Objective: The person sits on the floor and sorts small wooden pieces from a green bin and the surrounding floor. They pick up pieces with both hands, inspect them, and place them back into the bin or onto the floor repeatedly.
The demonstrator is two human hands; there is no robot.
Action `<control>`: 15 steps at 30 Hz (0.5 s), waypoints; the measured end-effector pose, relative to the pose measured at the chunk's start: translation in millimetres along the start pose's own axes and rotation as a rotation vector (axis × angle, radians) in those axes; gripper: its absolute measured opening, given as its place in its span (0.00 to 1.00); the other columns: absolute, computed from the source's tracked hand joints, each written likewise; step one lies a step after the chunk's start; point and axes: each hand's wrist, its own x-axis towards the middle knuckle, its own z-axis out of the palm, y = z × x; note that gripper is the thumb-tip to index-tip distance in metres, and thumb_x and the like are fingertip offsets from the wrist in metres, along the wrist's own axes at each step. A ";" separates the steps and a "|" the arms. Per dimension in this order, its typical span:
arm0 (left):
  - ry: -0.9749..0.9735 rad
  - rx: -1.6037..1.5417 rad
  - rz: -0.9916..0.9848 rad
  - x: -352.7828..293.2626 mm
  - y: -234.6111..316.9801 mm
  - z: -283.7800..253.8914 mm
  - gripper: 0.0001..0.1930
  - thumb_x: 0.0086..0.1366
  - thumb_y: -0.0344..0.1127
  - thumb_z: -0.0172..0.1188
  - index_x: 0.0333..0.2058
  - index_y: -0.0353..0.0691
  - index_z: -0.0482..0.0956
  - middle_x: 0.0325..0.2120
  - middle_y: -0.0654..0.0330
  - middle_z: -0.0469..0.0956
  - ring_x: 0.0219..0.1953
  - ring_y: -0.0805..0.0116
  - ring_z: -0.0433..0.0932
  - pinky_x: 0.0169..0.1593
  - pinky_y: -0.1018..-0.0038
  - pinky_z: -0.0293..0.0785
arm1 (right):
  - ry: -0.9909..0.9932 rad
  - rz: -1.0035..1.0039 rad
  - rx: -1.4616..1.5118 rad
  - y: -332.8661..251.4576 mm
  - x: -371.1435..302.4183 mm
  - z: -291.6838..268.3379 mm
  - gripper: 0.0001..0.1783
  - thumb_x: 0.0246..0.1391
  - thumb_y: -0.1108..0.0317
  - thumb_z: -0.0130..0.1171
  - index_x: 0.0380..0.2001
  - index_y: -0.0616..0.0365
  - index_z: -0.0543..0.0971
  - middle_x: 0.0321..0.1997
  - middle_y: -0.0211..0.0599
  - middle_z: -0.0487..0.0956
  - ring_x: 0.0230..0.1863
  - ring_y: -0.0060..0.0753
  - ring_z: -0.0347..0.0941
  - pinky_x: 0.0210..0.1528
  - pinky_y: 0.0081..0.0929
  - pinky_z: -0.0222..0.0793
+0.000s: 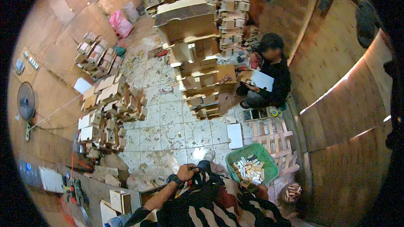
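Observation:
My left hand, with a dark watch on its wrist, is over my lap at the lower middle. Its fingers are curled against something dark, perhaps cloth, which I cannot make out. Patterned black and beige clothing covers my lap. At the near rim of a green basin a patch of skin shows, perhaps my right hand; its fingers cannot be told apart. Wooden offcuts lie in the basin, to the right of my left hand.
Stacked wooden boxes stand tall ahead, with more piles at left. A person sits at right holding a white-faced board. A slatted wooden pallet lies beyond the basin. Dirty tiles cover the floor.

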 end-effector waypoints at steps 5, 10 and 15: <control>-0.075 0.234 0.086 0.9 31.8 -4.8 0.19 0.58 0.50 0.61 0.39 0.40 0.81 0.31 0.52 0.82 0.35 0.55 0.80 0.42 0.64 0.75 | 0.027 0.026 0.010 6.9 -16.6 15.2 0.15 0.41 0.67 0.62 0.36 0.54 0.78 0.38 0.51 0.78 0.38 0.53 0.76 0.36 0.51 0.72; 0.025 0.414 0.739 -11.9 66.4 -18.5 0.23 0.55 0.53 0.64 0.37 0.38 0.79 0.41 0.52 0.79 0.45 0.52 0.76 0.50 0.62 0.72 | 0.051 0.048 0.027 7.9 -25.0 24.2 0.15 0.42 0.66 0.63 0.37 0.54 0.78 0.39 0.52 0.78 0.38 0.54 0.75 0.37 0.52 0.72; -0.615 0.285 0.699 -8.4 53.4 -13.6 0.15 0.55 0.32 0.58 0.43 0.41 0.79 0.43 0.50 0.78 0.47 0.52 0.76 0.54 0.64 0.71 | 0.071 0.068 0.043 7.6 -24.2 30.1 0.16 0.42 0.65 0.63 0.38 0.54 0.78 0.40 0.52 0.77 0.39 0.54 0.75 0.37 0.53 0.72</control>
